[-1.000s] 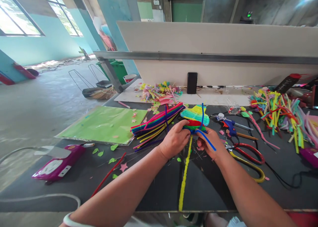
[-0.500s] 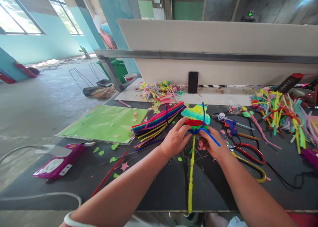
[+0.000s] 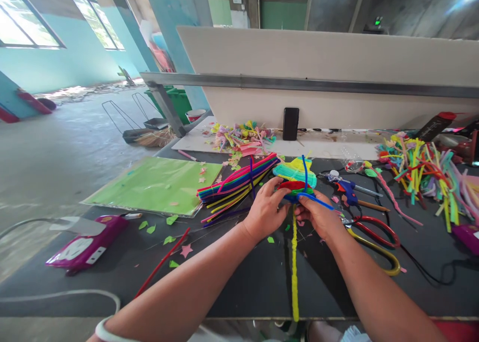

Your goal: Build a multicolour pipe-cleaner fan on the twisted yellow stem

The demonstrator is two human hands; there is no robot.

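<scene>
A pipe-cleaner craft (image 3: 296, 172) with yellow, turquoise, red, green and blue sections is between my hands above the table. From its underside a twisted yellow pipe-cleaner stem (image 3: 294, 267) hangs toward the table's front edge. My left hand (image 3: 266, 206) grips the craft's left side, thumb and fingers closed near the red and blue parts. On the other side, my right hand (image 3: 318, 216) pinches a blue pipe cleaner (image 3: 316, 200) at the craft's lower edge; that strand lies across the hand. Another blue end (image 3: 305, 172) sticks upward. The fingertips partly hide the join.
Left of the craft lies a bundle of coloured pipe cleaners (image 3: 235, 182), beside a green sheet pack (image 3: 157, 185). Scissors (image 3: 379, 232) and a blue glue gun (image 3: 349, 192) lie on the right. A phone (image 3: 291, 124) leans at the back, near a pile of pipe-cleaner pieces (image 3: 419, 167).
The stem's lower end has swung slightly right. The blue strand at my right hand now lies flatter, and the right fingers have shifted inward toward the stem. My left hand keeps its grip.
</scene>
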